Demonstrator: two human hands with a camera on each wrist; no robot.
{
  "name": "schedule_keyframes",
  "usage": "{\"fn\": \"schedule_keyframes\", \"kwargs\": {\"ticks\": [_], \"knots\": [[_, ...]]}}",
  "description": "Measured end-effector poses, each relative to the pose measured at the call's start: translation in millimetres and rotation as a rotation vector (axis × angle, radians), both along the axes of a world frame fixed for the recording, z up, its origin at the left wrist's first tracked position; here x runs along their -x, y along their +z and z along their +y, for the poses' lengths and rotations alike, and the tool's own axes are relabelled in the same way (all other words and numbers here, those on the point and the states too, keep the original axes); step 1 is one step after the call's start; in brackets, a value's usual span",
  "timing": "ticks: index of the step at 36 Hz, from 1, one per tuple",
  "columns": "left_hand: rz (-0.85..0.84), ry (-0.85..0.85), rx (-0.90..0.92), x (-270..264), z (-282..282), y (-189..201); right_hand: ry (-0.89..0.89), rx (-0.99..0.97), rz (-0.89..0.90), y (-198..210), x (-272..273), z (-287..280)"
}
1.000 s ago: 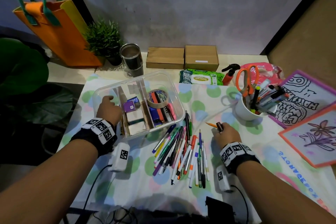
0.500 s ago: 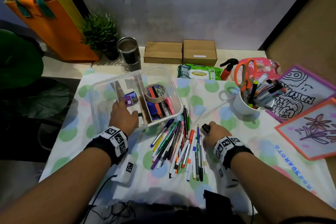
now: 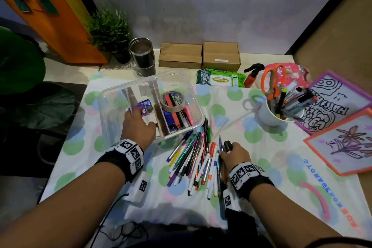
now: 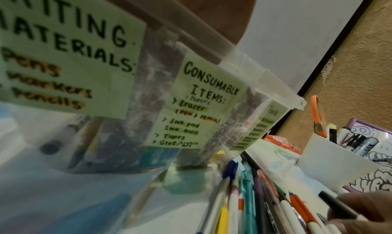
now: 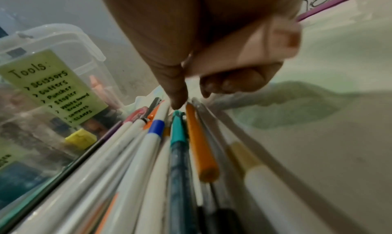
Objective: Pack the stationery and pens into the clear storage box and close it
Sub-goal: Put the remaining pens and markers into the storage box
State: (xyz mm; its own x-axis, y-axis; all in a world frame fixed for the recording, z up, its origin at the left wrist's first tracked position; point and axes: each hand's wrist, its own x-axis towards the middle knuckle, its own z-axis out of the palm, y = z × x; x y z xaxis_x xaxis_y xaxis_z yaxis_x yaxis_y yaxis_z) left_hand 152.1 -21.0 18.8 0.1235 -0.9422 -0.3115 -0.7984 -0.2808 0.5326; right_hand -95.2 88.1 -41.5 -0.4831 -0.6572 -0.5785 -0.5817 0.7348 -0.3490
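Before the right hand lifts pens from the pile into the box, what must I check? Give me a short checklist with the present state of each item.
1. Clear storage box open, no lid on it: ok.
2. Left compartment, labelled for writing materials, has free room: ok.
3. Left hand out of the way: not ok, it reaches into the box near the purple item.
4. Right hand free to take pens: not ok, it holds a black-capped marker.
5. Pile of pens within reach of the right hand: ok, its fingers touch the pens.
6. Lid nearby for closing: cannot tell.
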Motion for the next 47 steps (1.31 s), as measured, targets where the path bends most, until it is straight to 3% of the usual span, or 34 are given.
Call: {"fn": "schedule_keyframes", "kwargs": {"ticks": [6,22,29,32,36,41,47], "knots": [[0.002,-0.003,0.002,0,-1,-2,-0.074,-0.046,-0.008,0,3,13],[0.014,0.003,0.001,0,1,0,0.179,-0.126,0.158,2,-22,12],[0.007,-0.001,0.004,0,0,0,-0.163,-0.017,-0.041,7,3,-1],[0.006,-0.001,0.008,0,0,-1,-0.213,0.07,-0.063,9,9,-11],[-0.002,-0.002,0.012,0,0,-1,-0.167,0.148,-0.079,7,4,-26],[0.011,0.002,0.016,0,-1,-3,-0.081,0.056,-0.087,5,-5,-38],[0.02,0.004,0.023,-1,-1,-6,0.002,0.025,0.022,3,-9,-40]]}}
